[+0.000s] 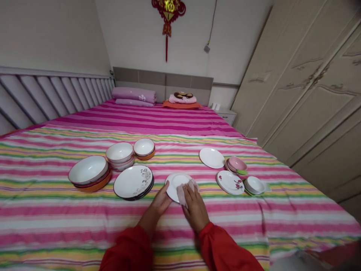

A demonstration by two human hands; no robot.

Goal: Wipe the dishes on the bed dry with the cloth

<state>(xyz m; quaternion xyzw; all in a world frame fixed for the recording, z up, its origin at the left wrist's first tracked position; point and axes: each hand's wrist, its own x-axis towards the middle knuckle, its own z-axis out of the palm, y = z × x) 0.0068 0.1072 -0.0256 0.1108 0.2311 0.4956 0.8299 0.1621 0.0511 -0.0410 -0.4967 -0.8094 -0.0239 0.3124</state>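
Observation:
A small white plate (172,183) is held in front of me above the striped bedspread. My left hand (161,200) grips its left edge, thumb on the rim and the other fingers hidden below. My right hand (194,206) presses a pale pinkish cloth (182,195) on the plate's right side, with its fingers bent over the cloth. Just left of my left hand lies a stack of dark-rimmed plates (132,182) with a grey flower pattern. Right of my right hand sits a stack of white plates with red flowers (229,182).
To the left stand stacks of large bowls (88,169), medium bowls (120,153) and small bowls (144,146). On the right are a white plate (211,158), pink bowls (237,163) and small white bowls (255,184). Folded bedding (134,95) lies by the headboard; a wardrobe (307,86) stands right.

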